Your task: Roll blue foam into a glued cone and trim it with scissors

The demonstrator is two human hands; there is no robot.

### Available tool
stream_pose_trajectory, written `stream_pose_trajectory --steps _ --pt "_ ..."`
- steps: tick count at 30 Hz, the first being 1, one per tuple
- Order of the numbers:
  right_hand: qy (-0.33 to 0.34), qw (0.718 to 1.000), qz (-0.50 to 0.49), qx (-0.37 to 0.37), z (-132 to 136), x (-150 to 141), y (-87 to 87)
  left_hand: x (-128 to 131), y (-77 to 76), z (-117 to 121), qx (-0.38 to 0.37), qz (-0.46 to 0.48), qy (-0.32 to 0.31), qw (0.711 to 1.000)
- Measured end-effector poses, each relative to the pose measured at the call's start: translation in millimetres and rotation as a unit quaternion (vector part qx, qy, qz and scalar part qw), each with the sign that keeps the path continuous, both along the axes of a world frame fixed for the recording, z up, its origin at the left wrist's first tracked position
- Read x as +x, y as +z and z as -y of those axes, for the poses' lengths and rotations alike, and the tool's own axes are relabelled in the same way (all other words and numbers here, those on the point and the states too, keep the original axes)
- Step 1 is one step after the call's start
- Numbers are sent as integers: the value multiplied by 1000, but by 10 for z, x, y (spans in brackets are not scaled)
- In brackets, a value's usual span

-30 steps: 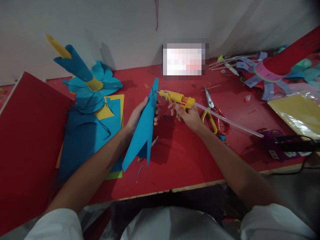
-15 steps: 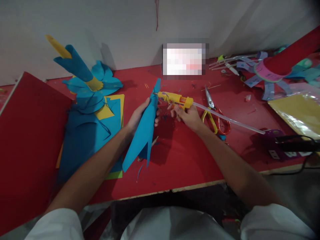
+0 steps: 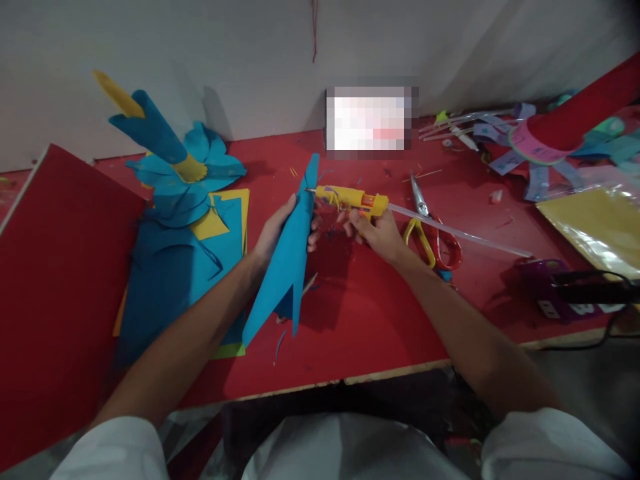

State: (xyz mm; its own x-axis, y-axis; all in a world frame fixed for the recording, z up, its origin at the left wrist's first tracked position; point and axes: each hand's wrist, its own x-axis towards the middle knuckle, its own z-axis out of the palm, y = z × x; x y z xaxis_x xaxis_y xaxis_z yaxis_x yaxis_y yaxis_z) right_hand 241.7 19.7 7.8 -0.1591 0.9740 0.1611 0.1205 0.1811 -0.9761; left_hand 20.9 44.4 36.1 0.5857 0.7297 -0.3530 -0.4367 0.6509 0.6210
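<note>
Wrapped round a rolled sheet of blue paper (image 3: 290,253), my left hand (image 3: 278,223) keeps it tilted, its narrow end pointing away from me; some fingers show on the right side of the roll. My right hand (image 3: 374,230) grips a yellow hot glue gun (image 3: 353,199), with a long clear glue stick (image 3: 460,233) sticking out of its back. The gun's metal nozzle meets the upper part of the blue paper near its overlapping edge; whether glue is coming out is too small to tell.
Scissors (image 3: 425,220) with red and yellow handles lie right of my right hand. Blue sheets (image 3: 175,280) and a blue-and-yellow paper flower (image 3: 220,167) are at the left. A large red board (image 3: 60,287) leans nearby. A purple box (image 3: 545,287) sits near the front edge at right.
The glue gun's nozzle has shifted slightly down along the blue paper's edge, and the back end of its glue stick has swung a little to the right. My left hand stays almost still.
</note>
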Motion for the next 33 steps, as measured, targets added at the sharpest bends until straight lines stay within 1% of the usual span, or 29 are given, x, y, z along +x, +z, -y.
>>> stream_pose_trajectory --steps 3,9,14,18,22,26,28,31,33 --pt "-6 1000 -4 5 -5 -6 0 5 13 7 -3 -8 -2 1000" --pt "0 1000 6 -11 13 -12 11 7 21 3 -9 6 -3 1000" --pt "-14 1000 9 -13 11 -14 21 -3 10 -10 -6 12 2 1000" --pt "-4 1000 19 -19 8 -10 14 -5 2 -15 -3 12 4 1000" --pt "-21 999 25 -18 7 -11 9 -3 -2 -17 -12 19 9 1000" --pt "1 1000 19 -21 8 -14 15 -5 -7 -23 -5 21 3 1000" --pt "-3 1000 21 -13 4 -11 14 -6 -5 -23 -3 20 5 1000" --pt "-15 999 32 -2 -2 -5 9 -5 3 -19 -16 23 11 1000" --pt "-7 999 33 -7 -2 -5 8 -5 7 -19 -28 24 11 999"
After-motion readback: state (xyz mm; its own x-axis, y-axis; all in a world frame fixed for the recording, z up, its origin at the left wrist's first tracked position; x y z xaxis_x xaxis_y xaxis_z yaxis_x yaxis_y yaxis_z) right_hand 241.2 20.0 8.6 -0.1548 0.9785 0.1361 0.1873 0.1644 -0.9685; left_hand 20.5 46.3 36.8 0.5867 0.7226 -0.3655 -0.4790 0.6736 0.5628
